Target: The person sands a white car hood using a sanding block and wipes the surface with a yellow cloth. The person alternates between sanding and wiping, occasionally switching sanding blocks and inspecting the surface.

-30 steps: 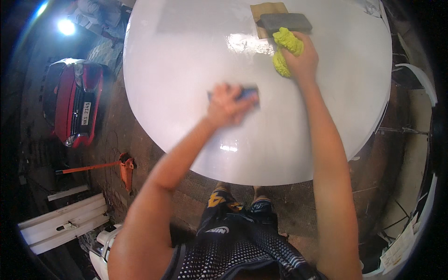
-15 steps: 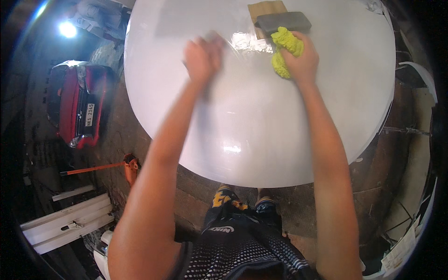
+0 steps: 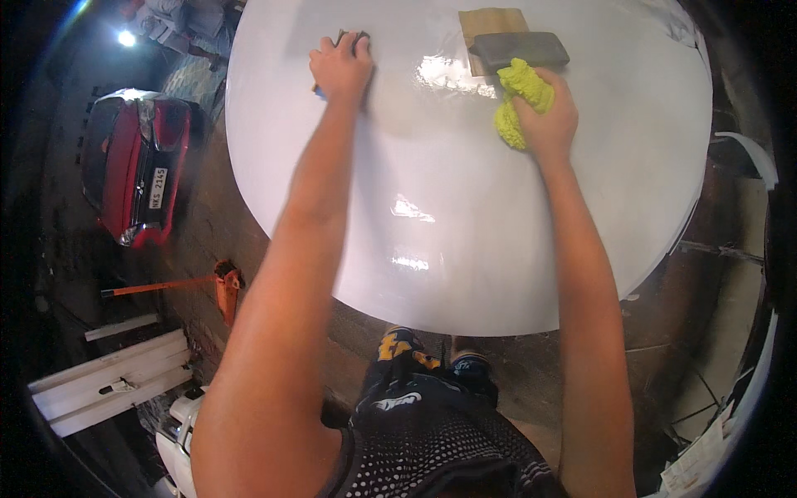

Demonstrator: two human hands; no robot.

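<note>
A large glossy white car panel (image 3: 465,274) spreads out in front of me. On its far left part, my left hand (image 3: 340,70) presses down with fingers curled over a small sanding pad (image 3: 360,38), mostly hidden under the palm; only dark, tan and bluish edges show. My right hand (image 3: 551,116) is closed on a crumpled yellow-green cloth (image 3: 526,85) resting on the panel. Just beyond that cloth lies a dark grey sanding block (image 3: 521,50), on top of a brown sheet of sandpaper (image 3: 493,20).
A red car (image 3: 137,170) stands to the left. Nearer on that side are an orange jack (image 3: 226,292) with a long handle and a white slatted panel (image 3: 116,382). At the far left a person (image 3: 178,25) is partly visible. Pale panels (image 3: 730,274) lean at the right.
My left hand has moved left and slightly farther away across the panel. My right hand keeps the cloth in nearly the same place. The view has shifted slightly.
</note>
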